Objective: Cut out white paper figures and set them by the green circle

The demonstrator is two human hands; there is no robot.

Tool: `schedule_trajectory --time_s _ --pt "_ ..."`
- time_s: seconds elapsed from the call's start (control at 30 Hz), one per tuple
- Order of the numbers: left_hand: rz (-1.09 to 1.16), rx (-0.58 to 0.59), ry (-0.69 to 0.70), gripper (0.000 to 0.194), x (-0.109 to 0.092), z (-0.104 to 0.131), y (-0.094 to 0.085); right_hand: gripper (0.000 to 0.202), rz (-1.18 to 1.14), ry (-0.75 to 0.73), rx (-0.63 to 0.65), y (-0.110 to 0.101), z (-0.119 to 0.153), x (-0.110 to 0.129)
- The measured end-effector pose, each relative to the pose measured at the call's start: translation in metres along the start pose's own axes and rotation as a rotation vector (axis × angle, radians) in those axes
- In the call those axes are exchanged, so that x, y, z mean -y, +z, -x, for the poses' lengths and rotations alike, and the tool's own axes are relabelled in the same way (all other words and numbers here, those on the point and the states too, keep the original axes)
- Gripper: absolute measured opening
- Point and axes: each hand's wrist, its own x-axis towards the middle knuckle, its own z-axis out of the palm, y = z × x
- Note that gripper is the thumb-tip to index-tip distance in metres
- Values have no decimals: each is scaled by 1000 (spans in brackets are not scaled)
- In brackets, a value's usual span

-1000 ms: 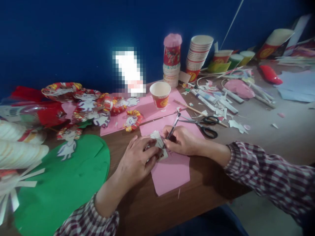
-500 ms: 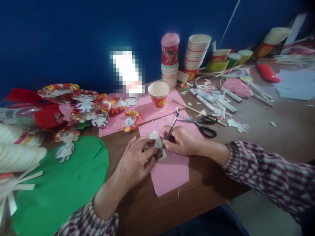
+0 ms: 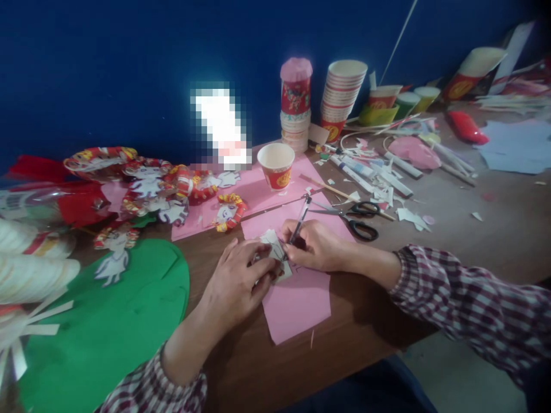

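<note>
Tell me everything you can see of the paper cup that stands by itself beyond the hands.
The paper cup is white inside, with a pale rim, a patterned band below it and a red lower part bearing a round gold emblem. It flares towards its open top and has no handle or lid. It stands upright on pink paper, beside a small pale scrap at its base. Neither the left hand nor the right hand touches it. Its bottom inside is hidden.
</note>
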Motion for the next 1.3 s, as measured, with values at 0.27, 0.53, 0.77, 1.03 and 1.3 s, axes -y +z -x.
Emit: schedule_trajectory --time_s 0.27,0.53,0.77,1.03,1.3 --pt "-2 -4 5 23 1 1 0 9 -38 42 1 -1 1 4" --pt "-3 8 3 23 1 0 0 7 -17 17 15 -3 0 3" --pt "0 13 2 23 2 1 0 8 -72 2 3 0 2 2" --pt "44 -17 -21 24 -1 -1 -1 5 -155 89 -233 -17 15 21" --pt "29 -54 6 23 0 0 1 5 -247 226 -247 2 36 31"
